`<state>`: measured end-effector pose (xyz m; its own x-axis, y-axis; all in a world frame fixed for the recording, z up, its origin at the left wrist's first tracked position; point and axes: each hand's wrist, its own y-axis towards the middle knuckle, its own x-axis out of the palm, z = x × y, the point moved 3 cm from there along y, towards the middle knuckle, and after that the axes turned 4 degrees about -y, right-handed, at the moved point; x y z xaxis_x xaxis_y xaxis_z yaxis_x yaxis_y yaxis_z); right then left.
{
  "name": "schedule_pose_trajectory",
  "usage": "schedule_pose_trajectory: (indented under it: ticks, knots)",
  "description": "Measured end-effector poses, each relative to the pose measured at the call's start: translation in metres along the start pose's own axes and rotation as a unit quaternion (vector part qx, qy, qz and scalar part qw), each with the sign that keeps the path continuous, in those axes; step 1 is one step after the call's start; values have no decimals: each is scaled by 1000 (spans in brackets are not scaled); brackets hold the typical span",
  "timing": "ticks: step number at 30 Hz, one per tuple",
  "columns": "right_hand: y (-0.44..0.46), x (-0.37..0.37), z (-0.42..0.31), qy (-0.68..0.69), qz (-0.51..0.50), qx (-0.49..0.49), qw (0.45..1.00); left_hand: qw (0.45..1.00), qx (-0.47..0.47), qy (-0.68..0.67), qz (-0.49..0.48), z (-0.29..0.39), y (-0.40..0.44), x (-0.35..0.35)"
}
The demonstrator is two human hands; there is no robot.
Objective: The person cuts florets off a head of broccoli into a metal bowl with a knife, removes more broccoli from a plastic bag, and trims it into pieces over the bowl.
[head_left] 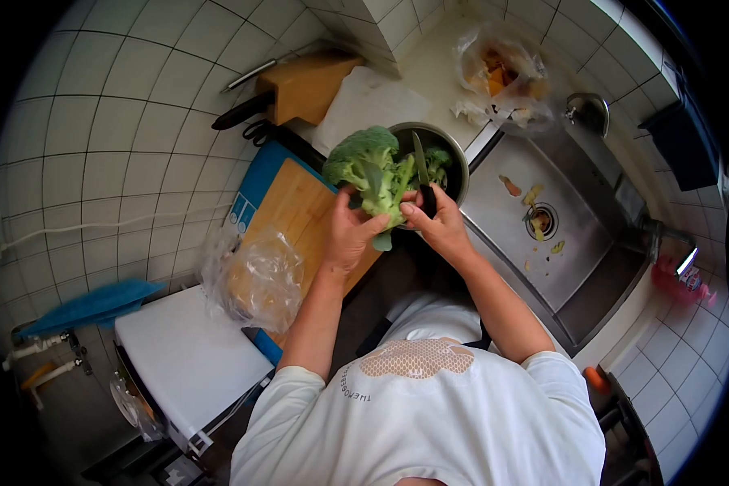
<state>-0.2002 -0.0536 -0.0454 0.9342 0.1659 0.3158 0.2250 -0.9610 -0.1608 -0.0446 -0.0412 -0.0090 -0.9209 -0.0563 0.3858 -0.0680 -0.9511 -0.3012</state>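
Note:
A head of broccoli (364, 162) is held up by its stem in my left hand (350, 235), whose fingers wrap round it. My right hand (441, 223) grips the black handle of a small knife (420, 158), blade pointing up and away, with the thumb near the broccoli stem. Just behind and below the broccoli is a round metal pot (460, 174) with green florets (438, 164) inside.
Left of the pot lie a wooden cutting board (287, 215) and a clear plastic bag (263, 279). A knife block (308, 85) stands behind. At right, the steel sink (535, 271) holds peelings; a bag of scraps (502, 73) sits beyond it.

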Motion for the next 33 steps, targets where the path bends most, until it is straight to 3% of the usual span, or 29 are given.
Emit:
schedule_pose_trajectory:
  ticks: [5, 7, 16, 19, 22, 26, 28, 33]
  knots:
    - [0, 1, 3, 75, -4, 21, 997, 998, 31, 63, 1, -2, -2, 15]
    - [-3, -2, -1, 122, -16, 134, 983, 989, 57, 136, 29, -1, -5, 20]
    - [-6, 1, 28, 246, -9, 163, 955, 937, 112, 327, 53, 9, -6, 34]
    - [-9, 3, 31, 280, -8, 173, 944, 961, 41, 267, 53, 8, -7, 36]
    - [-10, 2, 35, 289, -21, 168, 942, 958, 49, 272, 79, 5, -9, 37]
    - [-12, 4, 29, 250, -26, 190, 949, 958, 77, 252, 110, -2, -8, 34]
    - [-19, 4, 11, 171, 63, 239, 954, 944, 159, 263, 121, -4, -6, 26]
    - [-36, -45, 34, 21, 62, 223, 973, 939, 83, 284, 174, 13, -13, 15]
